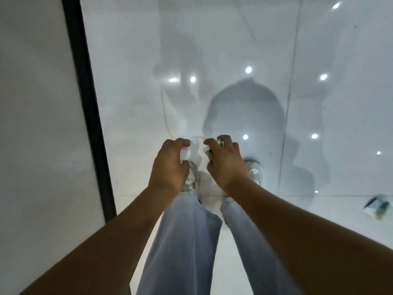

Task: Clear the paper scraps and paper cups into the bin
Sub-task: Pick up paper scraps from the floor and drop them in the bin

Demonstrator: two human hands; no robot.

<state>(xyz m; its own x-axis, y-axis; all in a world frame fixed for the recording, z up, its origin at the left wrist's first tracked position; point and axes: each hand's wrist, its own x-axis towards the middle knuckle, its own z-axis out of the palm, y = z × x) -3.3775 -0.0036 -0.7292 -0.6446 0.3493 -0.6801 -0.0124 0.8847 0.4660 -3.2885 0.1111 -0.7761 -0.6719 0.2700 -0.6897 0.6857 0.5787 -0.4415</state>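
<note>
I look straight down at a glossy white floor. My left hand (172, 165) is stretched out in front of me, its fingers curled round a small white paper scrap (184, 154). Beside it my right hand (225, 160) grips another scrap (208, 152), white with some dark print. The two hands are close together above my shoes. At the right edge a crumpled piece of paper (376, 206), white with dark patches, lies on the floor. No bin and no paper cup is in view.
A white wall panel (38, 124) with a black vertical strip (89, 103) runs along the left. My legs in light blue jeans (187, 241) and my pale shoes (255, 171) stand on the tiled floor (234, 50), which mirrors ceiling lights and my shadow.
</note>
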